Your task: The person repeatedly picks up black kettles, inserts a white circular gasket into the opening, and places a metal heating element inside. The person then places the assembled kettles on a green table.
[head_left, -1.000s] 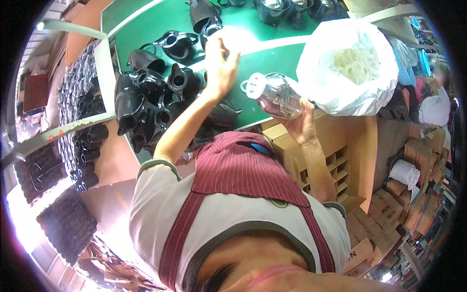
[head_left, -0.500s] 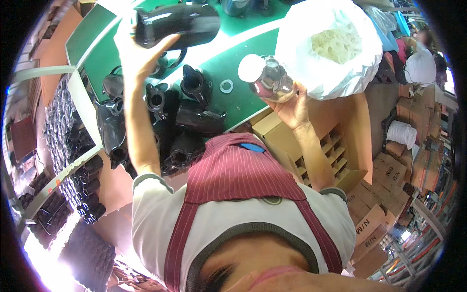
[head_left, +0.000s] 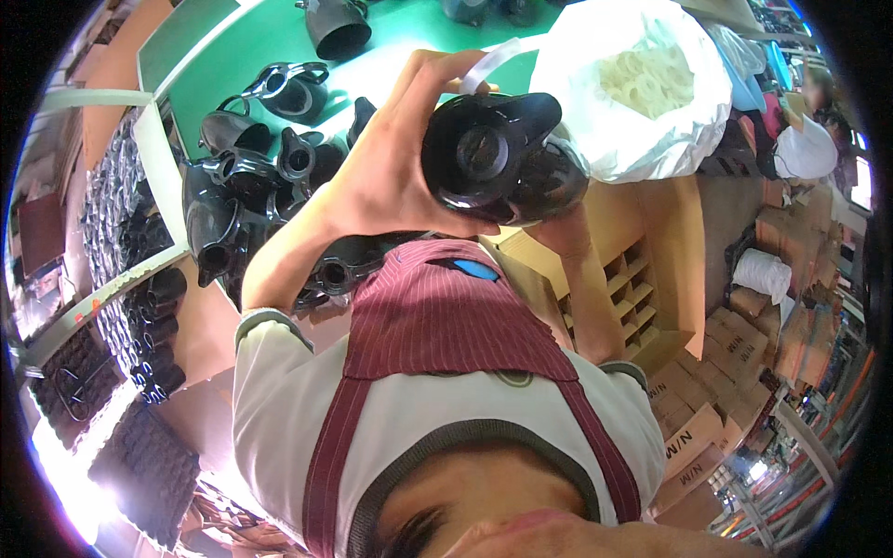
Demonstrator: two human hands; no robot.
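Head-worn fisheye view, facing down, close above green table (head_left: 256, 45)

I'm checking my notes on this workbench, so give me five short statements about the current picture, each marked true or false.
1. The person's left grip holds a black jug. True.
2. The white bag is full of bottles. False: pale rings are in it.
3. The right grip is raised above the white bag. False: it is just below the jug in the picture, partly hidden by it.
4. More black jugs are grouped to the left of the held one. True.
5. The tabletop is red. False: it is green.
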